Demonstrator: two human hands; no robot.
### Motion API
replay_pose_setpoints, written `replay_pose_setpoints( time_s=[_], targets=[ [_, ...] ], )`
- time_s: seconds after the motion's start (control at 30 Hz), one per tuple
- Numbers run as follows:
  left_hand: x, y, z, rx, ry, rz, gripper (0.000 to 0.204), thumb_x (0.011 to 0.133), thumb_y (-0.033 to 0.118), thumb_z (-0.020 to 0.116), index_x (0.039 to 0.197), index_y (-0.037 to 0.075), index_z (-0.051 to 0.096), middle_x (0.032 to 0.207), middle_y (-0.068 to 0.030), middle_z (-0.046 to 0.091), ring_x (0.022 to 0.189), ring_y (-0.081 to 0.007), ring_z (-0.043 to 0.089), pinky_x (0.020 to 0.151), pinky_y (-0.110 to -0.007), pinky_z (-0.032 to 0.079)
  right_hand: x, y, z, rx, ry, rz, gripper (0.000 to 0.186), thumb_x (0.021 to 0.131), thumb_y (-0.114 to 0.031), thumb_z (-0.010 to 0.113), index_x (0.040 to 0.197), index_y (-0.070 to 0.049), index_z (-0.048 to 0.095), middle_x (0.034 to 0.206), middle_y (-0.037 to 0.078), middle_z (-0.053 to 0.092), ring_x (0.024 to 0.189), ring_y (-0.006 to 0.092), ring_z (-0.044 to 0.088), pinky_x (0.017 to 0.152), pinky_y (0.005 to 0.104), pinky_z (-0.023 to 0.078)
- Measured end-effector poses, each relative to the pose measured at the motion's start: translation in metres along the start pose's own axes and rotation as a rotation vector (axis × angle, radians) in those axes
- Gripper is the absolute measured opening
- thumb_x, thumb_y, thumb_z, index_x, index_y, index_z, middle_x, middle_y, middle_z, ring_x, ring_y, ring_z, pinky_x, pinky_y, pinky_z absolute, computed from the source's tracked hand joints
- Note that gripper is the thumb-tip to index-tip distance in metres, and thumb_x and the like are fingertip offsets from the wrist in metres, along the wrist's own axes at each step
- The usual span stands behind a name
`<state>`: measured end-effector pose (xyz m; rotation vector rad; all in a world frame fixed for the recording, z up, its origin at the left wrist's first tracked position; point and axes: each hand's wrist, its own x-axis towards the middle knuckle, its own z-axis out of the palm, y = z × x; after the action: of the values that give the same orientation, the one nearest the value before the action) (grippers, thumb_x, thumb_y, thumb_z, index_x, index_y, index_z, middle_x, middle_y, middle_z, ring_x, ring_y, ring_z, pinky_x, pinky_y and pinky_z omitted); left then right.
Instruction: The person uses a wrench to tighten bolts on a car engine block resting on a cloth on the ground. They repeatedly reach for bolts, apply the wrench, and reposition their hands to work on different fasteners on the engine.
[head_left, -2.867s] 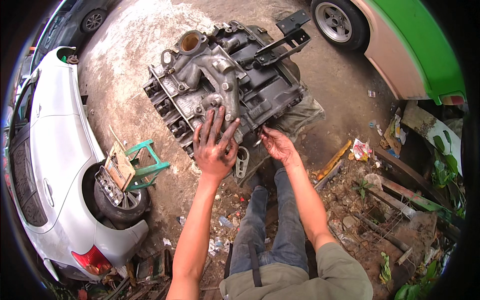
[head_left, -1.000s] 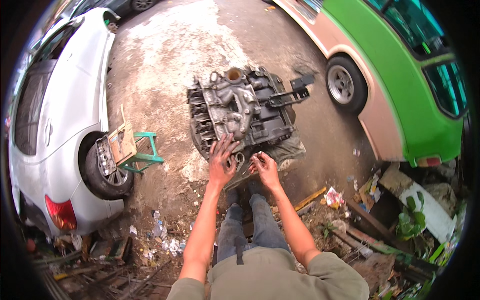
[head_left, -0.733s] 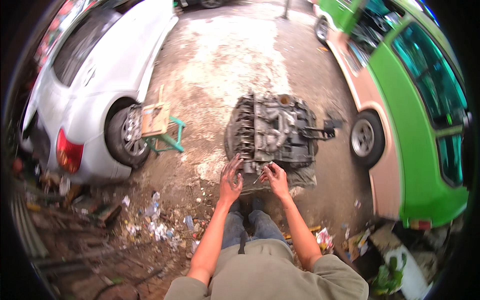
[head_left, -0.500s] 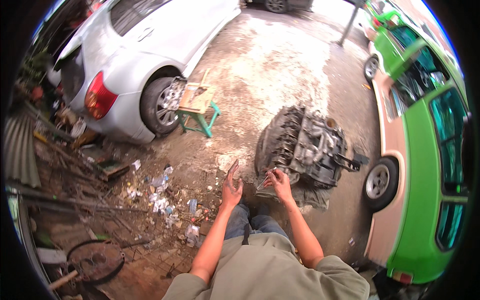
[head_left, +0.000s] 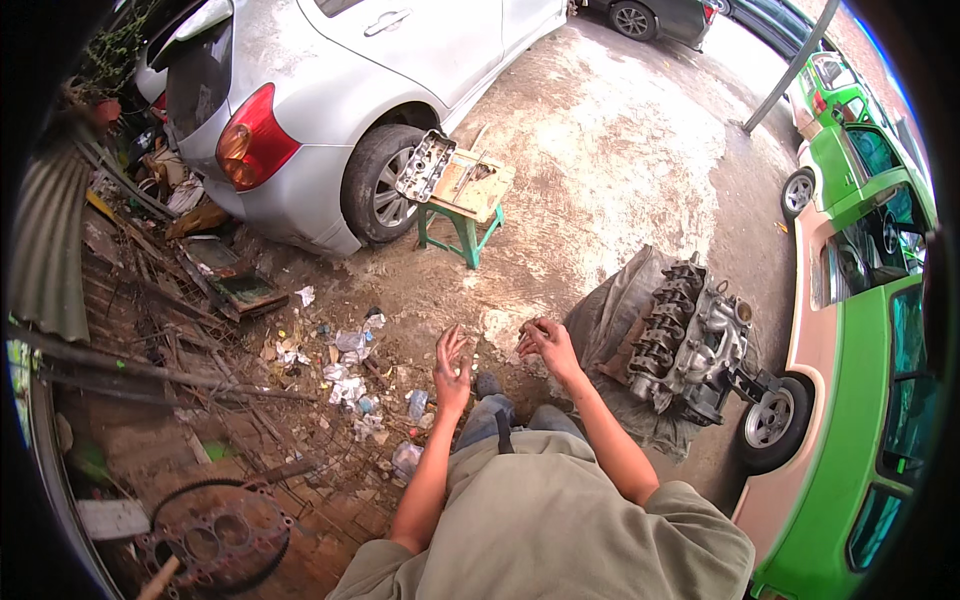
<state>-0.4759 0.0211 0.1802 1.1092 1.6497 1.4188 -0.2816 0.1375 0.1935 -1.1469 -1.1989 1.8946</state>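
Hands (head_left: 548, 345) raised, engine (head_left: 697, 340) grimy, grey, black

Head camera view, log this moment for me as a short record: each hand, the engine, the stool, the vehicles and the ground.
Left hand: left hand raised ahead of the body, fingers spread, nothing visible in it
Right hand: right hand raised, fingers bent; whether it holds anything is unclear
Engine: engine on a dark sheet, right of both hands, touched by neither
Stool: green-legged stool, silvery metal part at its left edge
Vehicles: silver car left, green-and-peach van right
Ground: scattered litter left of the left hand
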Motion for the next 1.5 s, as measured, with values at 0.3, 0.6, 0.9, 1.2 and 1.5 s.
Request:
replay_pose_setpoints(
  time_s=[0.3,0.6,0.9,1.2,1.5],
  targets=[
    [0.100,-0.002,-0.050,-0.004,-0.063,-0.028,0.058,0.099,0.028,0.051,0.150,0.011,0.030,0.148,-0.0145,0.050,0.126,-0.0282,0.058,0.105,-0.043,0.043,0.072,-0.022,0.035,0.114,0.075,0.043,0.024,0.103,-0.018,0.054,0.102,0.007,0.058,0.089,0.012,0.061,0.073,0.0216,0.069,0.066,0.0345,0.058],
    [0.178,-0.009,-0.042,-0.117,-0.085,-0.097,0.071,0.098,0.050,0.057,0.150,0.010,0.030,0.142,-0.0158,0.056,0.120,-0.0252,0.062,0.105,-0.042,0.043,0.158,-0.030,0.039,0.157,0.128,0.064,0.026,0.103,-0.021,0.053,0.098,0.004,0.059,0.087,0.011,0.063,0.072,0.0208,0.068,0.064,0.0333,0.057],
    [0.325,-0.065,-0.028,-0.100,-0.101,-0.167,0.073,0.096,0.050,0.061,0.148,0.008,0.031,0.130,-0.0157,0.063,0.114,-0.0254,0.065,0.101,-0.039,0.046,0.320,-0.028,0.021,0.179,0.136,0.096,0.028,0.104,-0.022,0.053,0.099,0.004,0.058,0.084,0.012,0.063,0.071,0.0207,0.068,0.064,0.0333,0.057],
    [0.506,-0.107,0.017,0.115,-0.293,-0.263,0.029,0.095,0.003,0.056,0.124,0.004,0.057,0.105,-0.0128,0.072,0.093,-0.0205,0.070,0.079,-0.034,0.054,0.471,-0.056,-0.019,0.182,0.231,0.141,0.027,0.104,-0.023,0.054,0.099,0.003,0.058,0.089,0.012,0.062,0.072,0.0198,0.068,0.064,0.0324,0.056],
    [0.638,-0.239,0.081,0.364,-0.321,-0.177,0.022,0.090,0.002,0.060,0.111,0.007,0.066,0.091,-0.0127,0.071,0.076,-0.0257,0.069,0.070,-0.036,0.053,0.610,0.030,-0.051,0.086,0.312,0.261,0.028,0.104,-0.025,0.053,0.100,0.003,0.058,0.082,0.009,0.062,0.067,0.0175,0.066,0.061,0.0312,0.056]
  ],
)
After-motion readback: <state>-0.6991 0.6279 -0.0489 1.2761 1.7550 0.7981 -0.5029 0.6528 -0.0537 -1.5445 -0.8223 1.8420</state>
